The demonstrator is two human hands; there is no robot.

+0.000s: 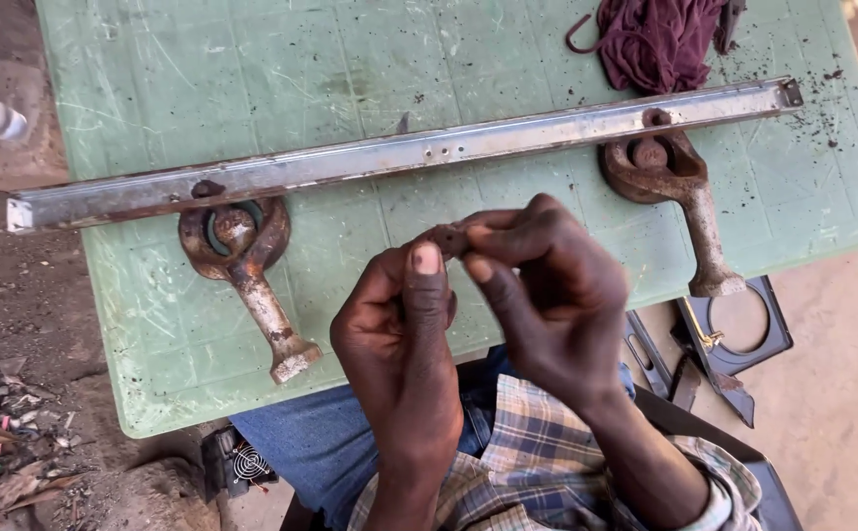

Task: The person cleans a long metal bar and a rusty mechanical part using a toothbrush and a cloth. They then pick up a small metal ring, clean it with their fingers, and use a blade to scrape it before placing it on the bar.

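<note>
Presently both hands are pinching one small dark part (pixel 445 239) just below the long metal rail (pixel 399 152): left hand (pixel 404 339) gripping it with thumb and fingers, right hand (pixel 547 285) closing fingertips on it. Two rusty burner castings (pixel 242 256) are hanging under the rail.

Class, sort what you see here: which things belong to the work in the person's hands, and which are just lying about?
In hand:
small dark part, pinched between left hand and right hand
metal rail with two rusty burner pipes

Lying about:
maroon cloth
black frame pieces
green table
</note>
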